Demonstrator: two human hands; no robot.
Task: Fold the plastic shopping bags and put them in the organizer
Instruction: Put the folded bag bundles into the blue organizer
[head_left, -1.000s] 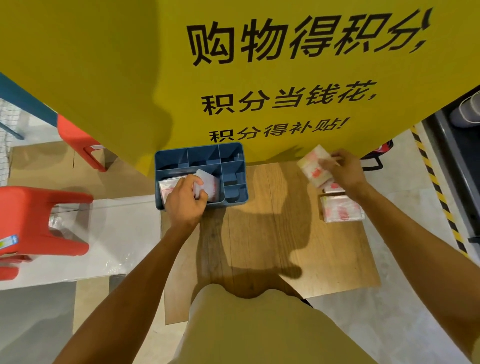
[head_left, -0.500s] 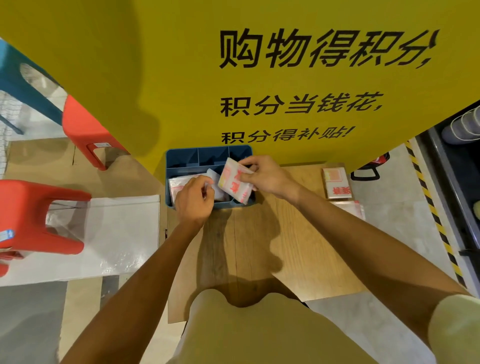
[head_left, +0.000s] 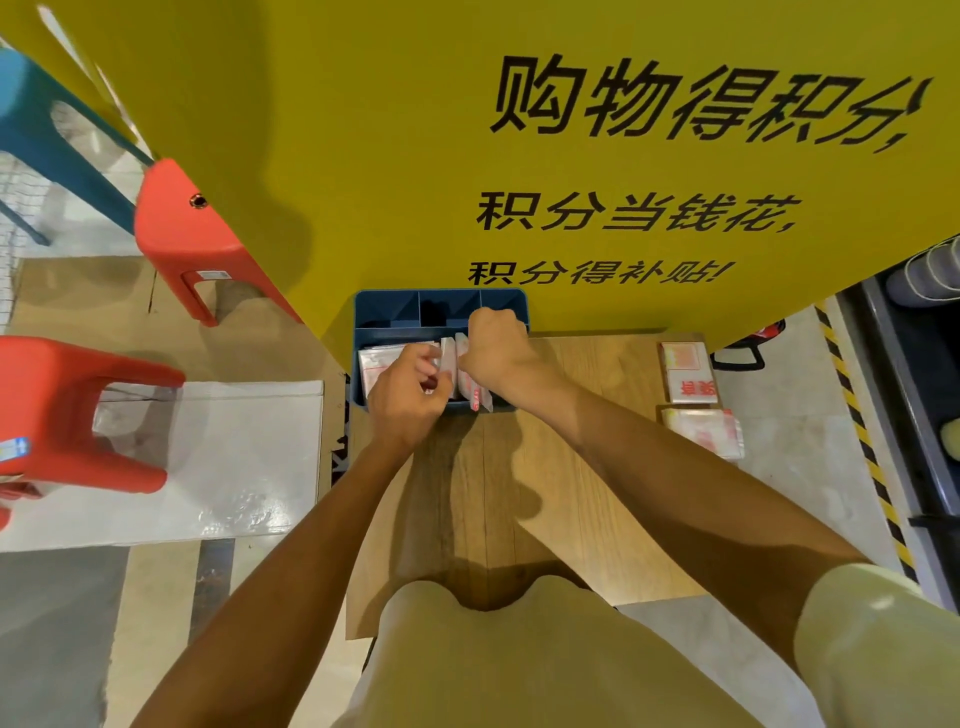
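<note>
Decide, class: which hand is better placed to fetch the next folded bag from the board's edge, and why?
Right. The two folded bags lie on the wooden board's right side, nearer the right hand. The left hand holds apart bags already in the blue organizer.

Folded white-red bags (head_left: 470, 382) upright, seemingly, in blue organizer (head_left: 395, 309)

Both forearms extended forward over the blue organizer (head_left: 395, 306), left hand (head_left: 408, 397) curled at its near side, right hand (head_left: 498, 345) fisted just beyond, knuckles up.
</note>
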